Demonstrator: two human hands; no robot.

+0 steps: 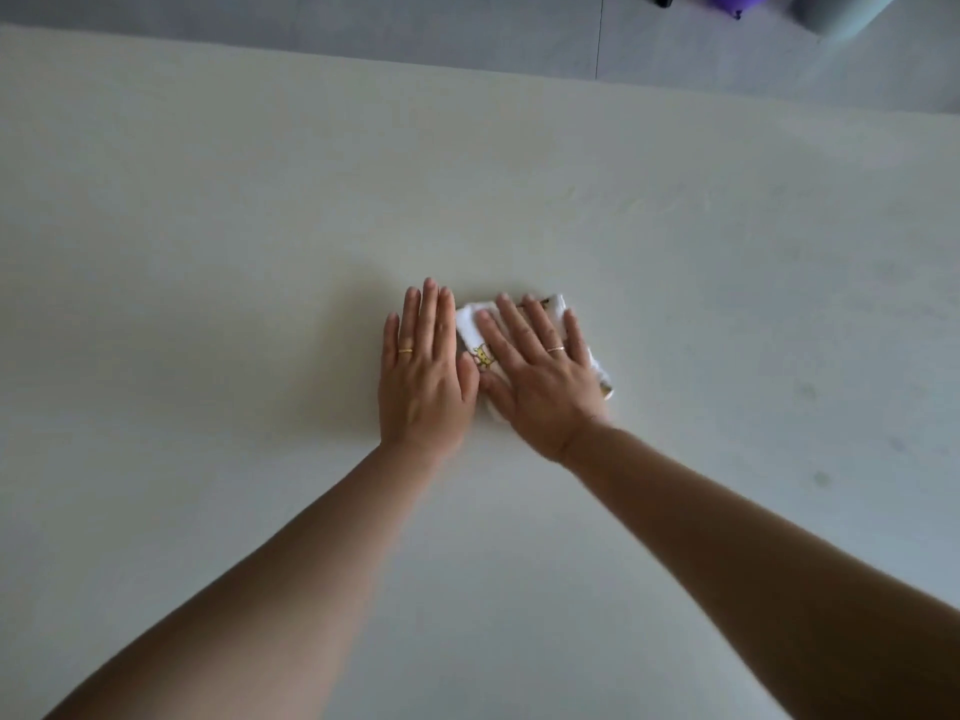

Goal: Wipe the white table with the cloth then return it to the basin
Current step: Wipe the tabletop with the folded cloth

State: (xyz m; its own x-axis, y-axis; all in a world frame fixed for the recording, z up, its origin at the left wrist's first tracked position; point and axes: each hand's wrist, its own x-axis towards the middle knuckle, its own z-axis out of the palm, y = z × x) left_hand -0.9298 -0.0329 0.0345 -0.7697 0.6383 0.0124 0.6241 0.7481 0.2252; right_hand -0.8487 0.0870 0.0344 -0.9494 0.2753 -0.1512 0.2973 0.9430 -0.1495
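A small white cloth with a yellow cartoon print lies folded on the white table, near the middle. My right hand presses flat on top of it, fingers spread, covering most of it. My left hand lies flat on the table right beside the cloth's left edge, its thumb touching the cloth and my right hand. Both hands wear a gold ring. No basin is in view.
The table's far edge runs across the top, with grey floor beyond. At the top right stand a purple object and a grey-green rounded thing. Faint damp streaks and small spots mark the table's right side.
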